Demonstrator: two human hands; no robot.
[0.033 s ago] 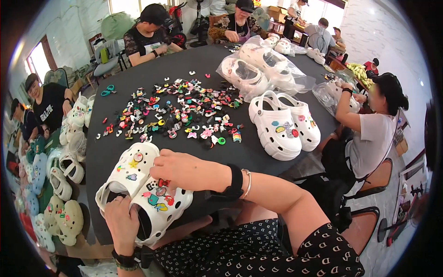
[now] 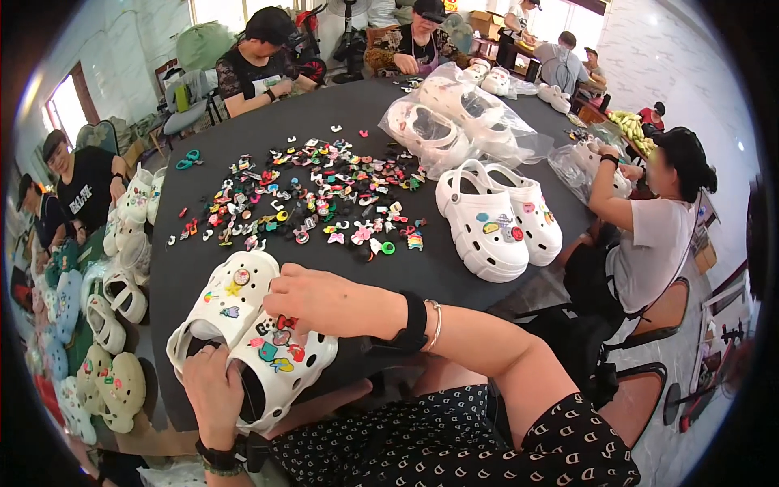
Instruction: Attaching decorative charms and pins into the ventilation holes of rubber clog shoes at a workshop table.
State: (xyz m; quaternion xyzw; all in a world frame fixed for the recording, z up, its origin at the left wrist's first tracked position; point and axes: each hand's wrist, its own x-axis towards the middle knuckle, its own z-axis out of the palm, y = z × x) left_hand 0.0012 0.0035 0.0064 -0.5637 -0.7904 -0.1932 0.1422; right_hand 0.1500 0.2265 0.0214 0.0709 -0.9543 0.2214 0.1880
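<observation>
White moulded clogs [image 2: 247, 331], one pair, lying side by side on the dark tabletop [image 2: 324, 114], near its front edge as I view it remotely. The left hand [image 2: 213, 388] is curled over the adjoining foot-opening rims; the right hand [image 2: 320, 302] has its fingers bent over the toe of the nearer clog [image 2: 315, 369], but I cannot tell whether they pinch anything, since the knuckles cover the tips. In my judgement, hard pressure there could skid or tip the pair if the left hold were loose, and a sideways push could dislodge the red bow charm [image 2: 286, 321] beside the fingers. Appearance: smooth, rounded uppers pierced with vent holes. The farther clog [image 2: 215, 288] bears a yellow star charm [image 2: 234, 288] and a purplish hand-shaped charm [image 2: 230, 312]; the nearer is more crowded, a teal charm [image 2: 267, 351] and a yellow charm [image 2: 282, 365] sitting close together.
</observation>
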